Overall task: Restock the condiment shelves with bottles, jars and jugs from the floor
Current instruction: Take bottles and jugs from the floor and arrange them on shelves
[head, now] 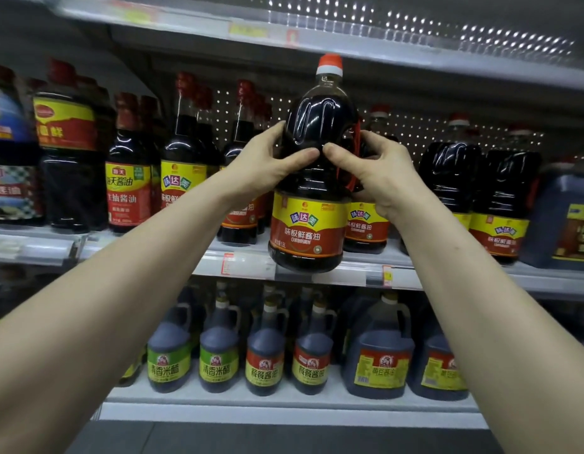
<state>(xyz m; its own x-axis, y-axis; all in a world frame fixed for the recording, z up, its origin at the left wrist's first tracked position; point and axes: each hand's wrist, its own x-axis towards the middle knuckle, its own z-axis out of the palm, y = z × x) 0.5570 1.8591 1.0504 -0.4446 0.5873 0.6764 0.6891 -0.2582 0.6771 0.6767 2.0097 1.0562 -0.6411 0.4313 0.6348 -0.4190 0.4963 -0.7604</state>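
Gripped at its shoulder by the curled fingers of the left hand (262, 167) and right hand (377, 173), the large soy sauce bottle (308, 226) is held over the middle shelf's (244, 265) near edge, where it could be toppled off if released early.

Soy sauce jug (308, 191): at middle shelf (349, 274) front edge, between left hand (264, 165) and right hand (379, 172). Matching jugs (500, 198): behind and right. Slimmer soy sauce bottles (182, 168): left. Lower shelf (284, 403): rice vinegar bottles (218, 355) left, handled jugs (379, 358) right.
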